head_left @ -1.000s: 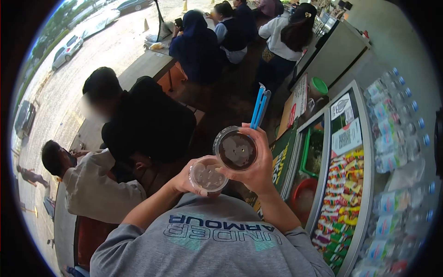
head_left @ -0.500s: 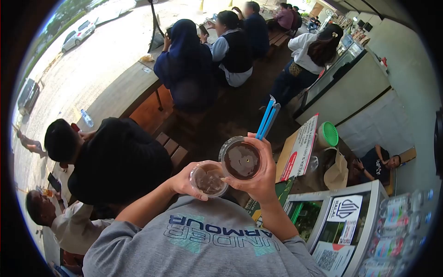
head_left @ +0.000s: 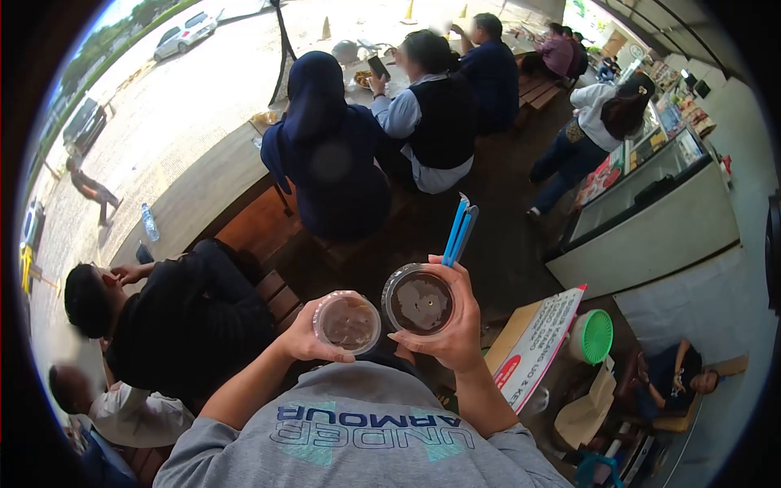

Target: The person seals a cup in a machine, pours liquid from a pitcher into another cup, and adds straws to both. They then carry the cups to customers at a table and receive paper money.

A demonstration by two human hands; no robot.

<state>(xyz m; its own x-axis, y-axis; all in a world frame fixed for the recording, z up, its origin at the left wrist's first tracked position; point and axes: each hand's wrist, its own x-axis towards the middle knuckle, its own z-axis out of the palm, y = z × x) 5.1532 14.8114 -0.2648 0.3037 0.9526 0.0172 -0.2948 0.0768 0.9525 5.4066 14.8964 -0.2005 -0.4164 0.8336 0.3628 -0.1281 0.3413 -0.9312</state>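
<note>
My left hand is wrapped round a clear plastic cup with a light brown iced drink in it. Beside it, my right hand grips a second plastic cup, wider and filled with a dark brown drink. Two blue straws in wrappers stick up from the fingers of my right hand, beyond that cup's rim. Both cups are held side by side in front of my grey shirt, seen from above. The lower parts of the cups are hidden.
People sit on benches along a long wooden table at the left, a water bottle on it. Ahead right, a person stands by a display counter. A sign board and a green basket are close on my right.
My view has shifted forward along the aisle; the glass case with bottles at the lower right has left the view. Both hands still hold the cups, now slightly farther apart.
</note>
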